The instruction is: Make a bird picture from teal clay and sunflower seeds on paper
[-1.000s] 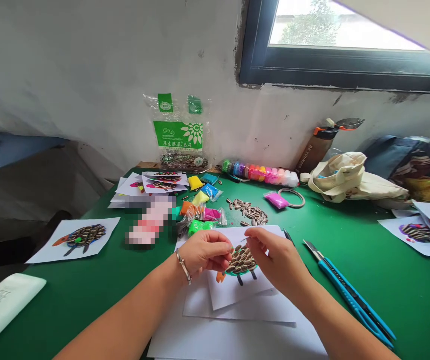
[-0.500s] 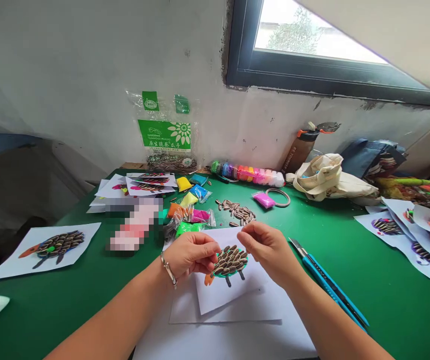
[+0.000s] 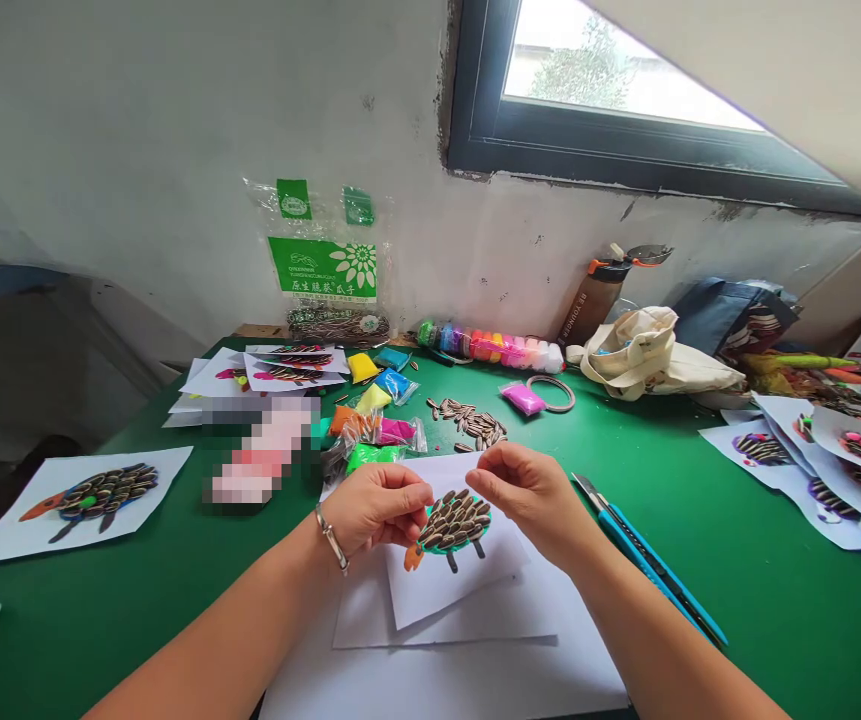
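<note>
In front of me lies a white sheet (image 3: 437,595) with an animal picture whose body is covered in sunflower seeds (image 3: 456,520). Teal clay edges the body, the head is orange, and two dark legs stick out below. My left hand (image 3: 381,505), with a metal bracelet on its wrist, is at the body's left side, thumb and fingertips pinched together. At the upper right of the body, my right hand (image 3: 516,490) also has thumb and forefinger pressed together. I cannot make out whether anything small is between the fingers of either hand.
A blue utility knife (image 3: 651,555) with its blade out lies right of my right arm. Behind the sheets are loose sunflower seeds (image 3: 475,422) and coloured clay packets (image 3: 374,455). A finished seed picture (image 3: 137,525) lies left; more pictures (image 3: 835,480) lie right.
The view has turned slightly, so the table's things sit a little further left. Both hands stay pinched beside the seed picture, and more of its orange head shows below my left fingers.
</note>
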Demonstrator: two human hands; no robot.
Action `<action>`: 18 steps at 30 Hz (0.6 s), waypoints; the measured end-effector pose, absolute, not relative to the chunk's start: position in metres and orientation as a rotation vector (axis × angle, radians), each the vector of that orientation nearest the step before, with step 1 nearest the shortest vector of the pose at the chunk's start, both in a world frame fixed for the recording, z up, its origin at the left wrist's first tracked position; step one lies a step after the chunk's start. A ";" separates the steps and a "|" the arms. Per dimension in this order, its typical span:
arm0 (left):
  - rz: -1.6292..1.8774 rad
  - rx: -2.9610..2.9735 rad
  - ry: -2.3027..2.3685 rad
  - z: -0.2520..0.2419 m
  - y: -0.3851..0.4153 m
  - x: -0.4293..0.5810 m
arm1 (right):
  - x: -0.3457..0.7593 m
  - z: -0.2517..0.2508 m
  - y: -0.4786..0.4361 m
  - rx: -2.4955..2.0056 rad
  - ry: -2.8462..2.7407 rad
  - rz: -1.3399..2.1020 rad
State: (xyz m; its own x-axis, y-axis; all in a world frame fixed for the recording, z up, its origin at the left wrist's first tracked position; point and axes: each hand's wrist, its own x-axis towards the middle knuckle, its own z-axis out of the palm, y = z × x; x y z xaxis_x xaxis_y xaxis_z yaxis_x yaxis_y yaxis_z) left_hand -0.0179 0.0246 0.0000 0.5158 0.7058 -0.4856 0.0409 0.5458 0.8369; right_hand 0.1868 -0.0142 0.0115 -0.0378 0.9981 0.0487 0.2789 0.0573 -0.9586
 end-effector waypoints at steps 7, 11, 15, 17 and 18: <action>0.489 0.891 0.943 -0.002 0.024 -0.017 | 0.190 0.000 -0.012 -1.364 -1.551 1.060; 0.498 0.894 0.949 -0.002 0.025 -0.018 | 0.189 0.000 -0.012 -1.471 -1.684 0.859; 0.489 0.929 0.960 -0.005 0.026 -0.018 | 0.189 0.002 -0.012 -1.506 -1.743 0.690; 0.484 0.948 0.979 -0.008 0.027 -0.018 | 0.190 -0.001 -0.011 -1.471 -1.756 0.692; 0.481 0.951 0.992 -0.010 0.028 -0.017 | 0.191 -0.003 -0.010 -1.453 -1.764 0.694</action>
